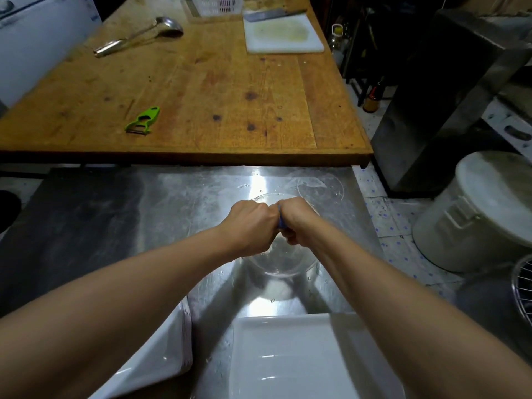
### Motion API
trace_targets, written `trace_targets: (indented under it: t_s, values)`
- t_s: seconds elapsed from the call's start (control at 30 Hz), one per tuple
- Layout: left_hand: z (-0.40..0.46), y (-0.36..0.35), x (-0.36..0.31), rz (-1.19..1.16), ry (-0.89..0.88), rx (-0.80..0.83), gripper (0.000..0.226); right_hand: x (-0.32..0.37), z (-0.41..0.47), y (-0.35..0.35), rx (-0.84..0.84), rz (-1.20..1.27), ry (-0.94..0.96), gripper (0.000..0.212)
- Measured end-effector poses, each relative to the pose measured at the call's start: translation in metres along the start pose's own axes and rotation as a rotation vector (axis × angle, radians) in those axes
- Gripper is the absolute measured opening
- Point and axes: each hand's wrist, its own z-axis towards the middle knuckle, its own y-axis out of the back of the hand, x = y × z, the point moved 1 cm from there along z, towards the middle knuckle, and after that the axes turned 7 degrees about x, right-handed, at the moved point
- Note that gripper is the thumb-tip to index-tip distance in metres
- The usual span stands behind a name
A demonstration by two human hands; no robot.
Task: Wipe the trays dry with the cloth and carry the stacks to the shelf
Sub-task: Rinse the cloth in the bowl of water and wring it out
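White trays (288,355), wet and likely slick, sit nearest on the steel table (121,214), best gripped by their rims, while left hand (253,223) and right hand (296,223), both fisted, wring a soft blue cloth (279,221) over a clear bowl (285,260).

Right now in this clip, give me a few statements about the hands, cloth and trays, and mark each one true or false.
1. Both hands, left hand and right hand, are clenched together on a blue cloth. True.
2. The hands are above a clear bowl on the steel counter. True.
3. The green peeler lies inside a white tray. False: it lies on the wooden table.
4. A white tray sits at the near edge, below the hands. True.
5. The ladle is in the left hand's grip. False: it lies on the wooden table.
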Motion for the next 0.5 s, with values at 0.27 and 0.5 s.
trace_targets:
  t_s: [0.27,0.5]
  values:
    - [0.0056,0.0002,0.003,-0.001,-0.005,-0.036,0.025,0.0006,0.012,0.0004,-0.106,0.038,0.022,0.025]
    - [0.0034,-0.0029,0.0017,0.01,-0.023,-0.046,0.027,-0.0027,0.0093,-0.003,-0.134,0.075,-0.003,0.016]
